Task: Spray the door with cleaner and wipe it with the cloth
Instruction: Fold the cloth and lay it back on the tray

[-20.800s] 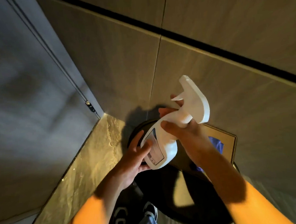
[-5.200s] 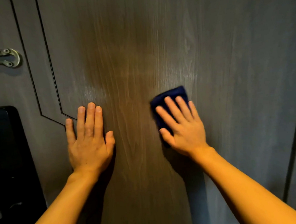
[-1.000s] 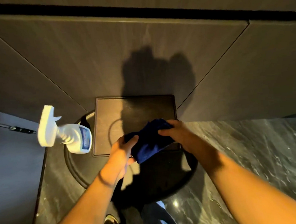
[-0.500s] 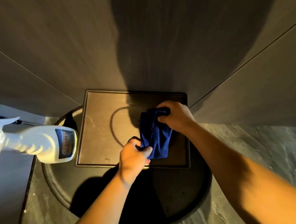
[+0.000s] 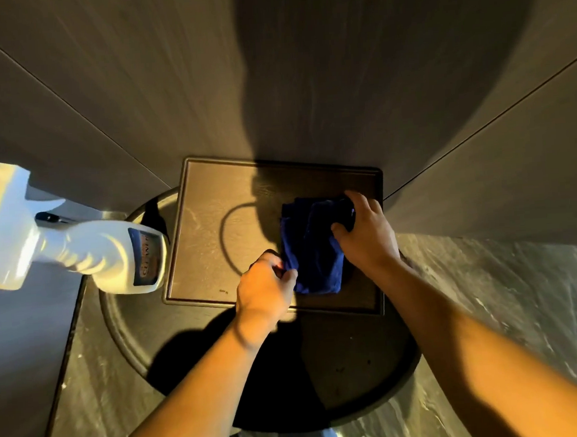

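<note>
A dark blue cloth (image 5: 311,251) lies bunched on a square brown tray (image 5: 206,231) that sits on a round dark table (image 5: 359,377). My left hand (image 5: 264,285) pinches the cloth's near left corner. My right hand (image 5: 366,233) grips its far right edge and rests on the tray. A white spray bottle (image 5: 77,250) with a blue label stands on the table's left rim, nozzle pointing left, with no hand on it. The grey door (image 5: 11,326) shows only as a strip at the far left.
Wood-grain wall panels (image 5: 269,66) rise right behind the table. Marbled stone floor (image 5: 508,305) spreads to the right and lower left. My shadow falls across the wall, tray and table. My jeans show at the bottom edge.
My view has dropped closer to the table. Both hands have lowered the cloth onto the tray and spread it slightly. The bottle has not moved.
</note>
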